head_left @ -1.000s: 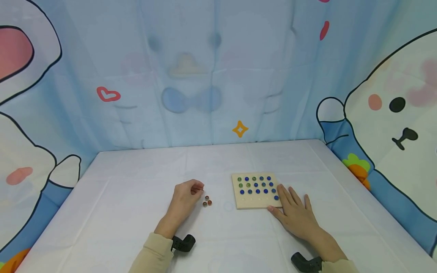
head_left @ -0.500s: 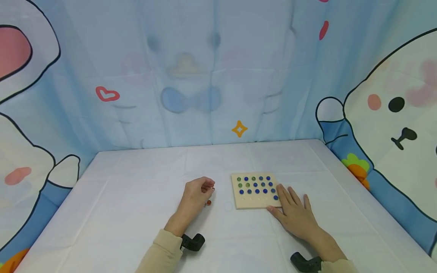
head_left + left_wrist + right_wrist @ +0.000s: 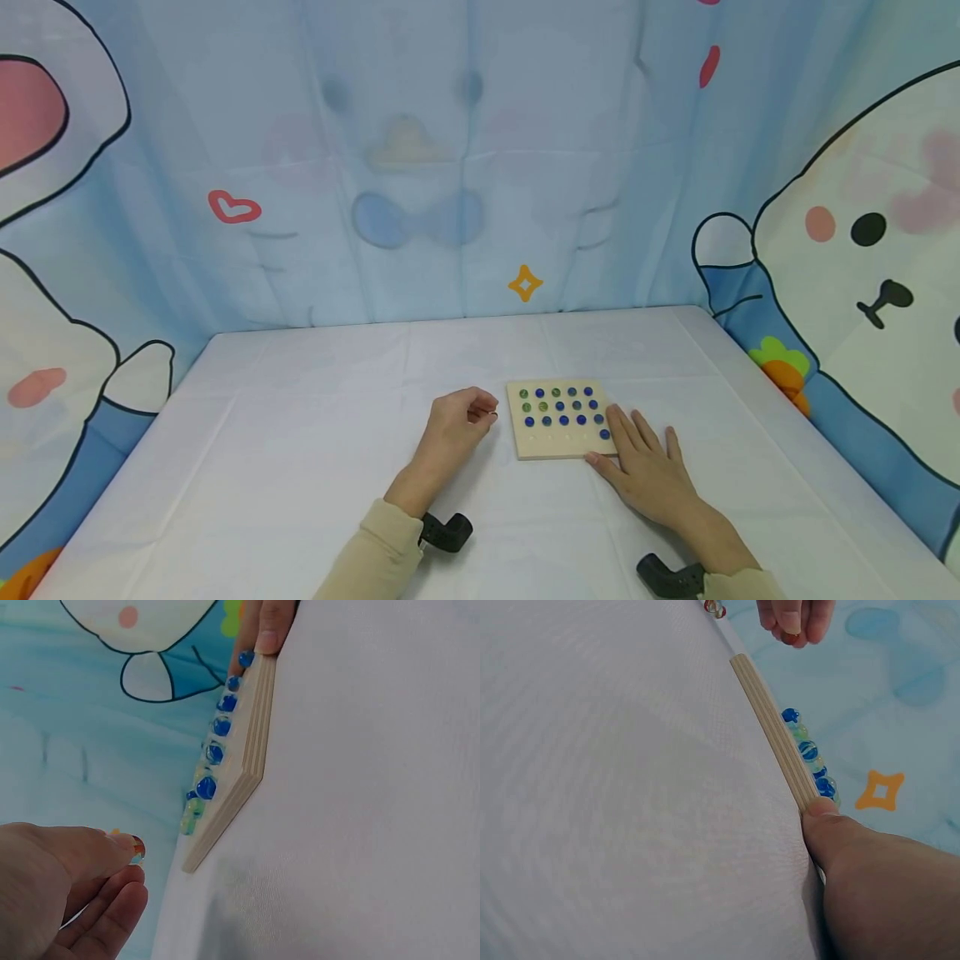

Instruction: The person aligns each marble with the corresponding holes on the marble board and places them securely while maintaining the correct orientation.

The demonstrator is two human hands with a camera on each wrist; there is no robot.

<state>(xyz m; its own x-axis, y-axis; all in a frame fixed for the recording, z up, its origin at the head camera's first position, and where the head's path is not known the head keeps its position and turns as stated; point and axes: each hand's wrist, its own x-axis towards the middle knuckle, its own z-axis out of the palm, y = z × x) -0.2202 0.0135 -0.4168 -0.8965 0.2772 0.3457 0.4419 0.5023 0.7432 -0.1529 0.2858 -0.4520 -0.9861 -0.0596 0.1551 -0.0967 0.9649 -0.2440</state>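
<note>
In the head view my left hand (image 3: pixel 453 429) is raised just left of a pale wooden board (image 3: pixel 534 448). Between its thumb and fingertips it pinches a glass marble (image 3: pixel 138 849) with red-orange colouring, best seen in the left wrist view. Blue marbles (image 3: pixel 564 421) and green marbles (image 3: pixel 542 407) sit in the board's upper three rows. One more blue marble (image 3: pixel 604 434) occupies the right end of the front row, beside several bare hollows. My right hand (image 3: pixel 652 479) lies with straight fingers along the board's right side, its thumb touching the front corner.
Loose reddish marbles (image 3: pixel 715 609) lie on the table left of the board; my left hand hides them in the head view. A white cloth (image 3: pixel 300 417) covers the table, and a printed curtain (image 3: pixel 420 250) hangs behind its far edge.
My left hand has moved right from beside the loose marbles toward the board, carrying the pinched marble and covering the loose ones. My right hand and the board have stayed in place.
</note>
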